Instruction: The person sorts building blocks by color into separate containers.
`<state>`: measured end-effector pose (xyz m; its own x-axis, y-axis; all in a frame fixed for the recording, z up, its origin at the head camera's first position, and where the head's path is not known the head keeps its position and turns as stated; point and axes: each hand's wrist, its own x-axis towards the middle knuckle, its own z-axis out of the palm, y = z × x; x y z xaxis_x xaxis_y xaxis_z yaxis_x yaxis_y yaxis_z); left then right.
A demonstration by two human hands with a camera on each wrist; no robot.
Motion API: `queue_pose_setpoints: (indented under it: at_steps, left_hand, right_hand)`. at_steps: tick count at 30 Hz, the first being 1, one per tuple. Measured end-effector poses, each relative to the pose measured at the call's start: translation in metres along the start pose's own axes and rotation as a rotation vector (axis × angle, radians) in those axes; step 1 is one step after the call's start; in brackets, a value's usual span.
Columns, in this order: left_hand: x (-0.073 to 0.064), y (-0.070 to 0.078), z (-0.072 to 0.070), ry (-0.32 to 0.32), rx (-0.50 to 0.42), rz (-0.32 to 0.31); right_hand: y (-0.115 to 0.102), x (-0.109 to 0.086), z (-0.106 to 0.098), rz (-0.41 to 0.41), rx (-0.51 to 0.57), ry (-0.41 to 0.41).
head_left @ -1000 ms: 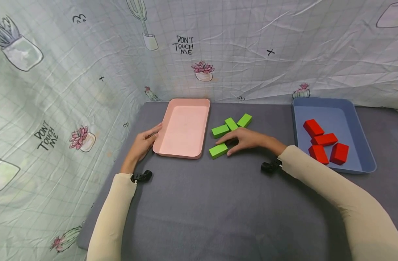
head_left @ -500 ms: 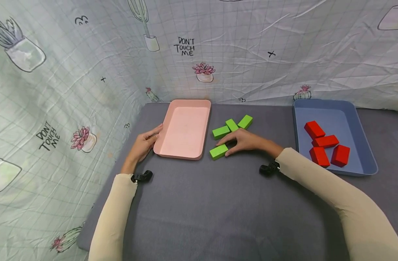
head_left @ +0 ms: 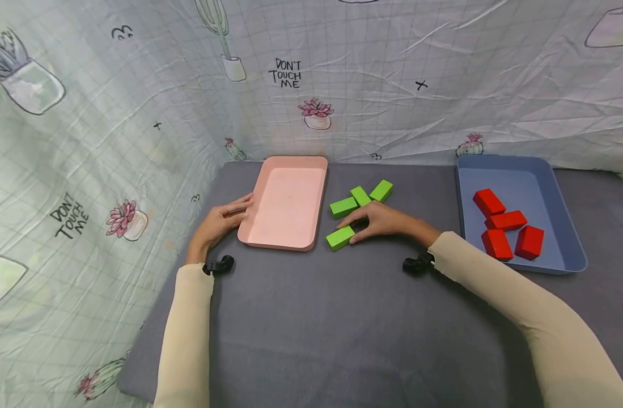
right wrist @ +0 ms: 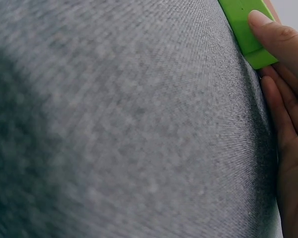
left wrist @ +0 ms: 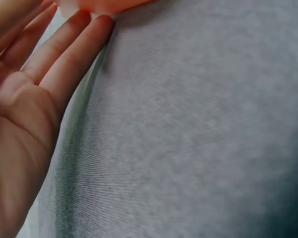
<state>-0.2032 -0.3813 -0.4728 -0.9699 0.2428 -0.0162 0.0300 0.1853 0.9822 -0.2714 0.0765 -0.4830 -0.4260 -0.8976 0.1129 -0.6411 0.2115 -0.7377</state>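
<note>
My right hand [head_left: 377,219] pinches a green block [head_left: 340,238] at its right end, thumb on the near side and fingers on the far side. In the right wrist view the thumb lies flat on the green block [right wrist: 246,29], which is low at the grey cloth. Several more green blocks [head_left: 360,196] lie just behind this hand in a loose cluster. At the left, my left hand [head_left: 216,226] rests its fingertips against the left rim of a pink tray [head_left: 291,198]. Its fingers [left wrist: 72,59] look nearly straight in the left wrist view, touching the tray's edge.
A blue tray [head_left: 515,170] stands at the right, with several red blocks [head_left: 506,220] inside. The right forearm passes in front of its near left corner. Grey cloth [head_left: 311,328] covers the table. Printed curtains [head_left: 372,73] rise behind and at the left.
My right thumb has moved in against the green block. The left forearm has shifted slightly, its hand still at the pink tray. The trays and other blocks keep their places.
</note>
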Motion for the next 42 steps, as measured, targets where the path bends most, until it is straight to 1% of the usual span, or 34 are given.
queue_pose_setpoints:
  at_steps: [3, 10, 12, 17, 21, 25, 34, 37, 42]
  left_hand:
    - [-0.001, 0.001, -0.002, 0.000, -0.013, -0.009]
    - [-0.001, 0.010, 0.001, -0.024, -0.093, -0.078]
    - [-0.001, 0.012, 0.002, -0.028, -0.102, -0.089]
    - [-0.002, 0.012, 0.003, -0.023, -0.126, -0.091]
    - [-0.003, 0.011, 0.003, -0.009, -0.149, -0.097]
    - [-0.001, 0.011, 0.003, -0.009, -0.148, -0.098]
    - [0.000, 0.014, 0.000, -0.021, -0.123, -0.095]
    - [-0.001, 0.015, 0.000, -0.027, -0.110, -0.101]
    - [-0.002, 0.016, 0.000, -0.037, -0.119, -0.099]
  right_hand:
    - [-0.001, 0.001, 0.001, 0.005, 0.000, 0.001]
    - [-0.002, 0.001, 0.000, -0.013, -0.008, 0.019]
    - [-0.001, 0.000, 0.000, -0.016, -0.013, 0.023]
    - [-0.001, -0.002, 0.003, -0.014, -0.014, 0.026]
    - [-0.003, -0.005, 0.004, -0.011, 0.014, 0.030]
    - [-0.004, -0.007, 0.003, -0.006, 0.029, 0.051]
    - [-0.009, -0.007, -0.002, -0.012, 0.015, 0.099]
    - [-0.012, -0.007, -0.003, -0.019, 0.010, 0.102]
    - [-0.017, -0.006, -0.006, -0.025, -0.007, 0.100]
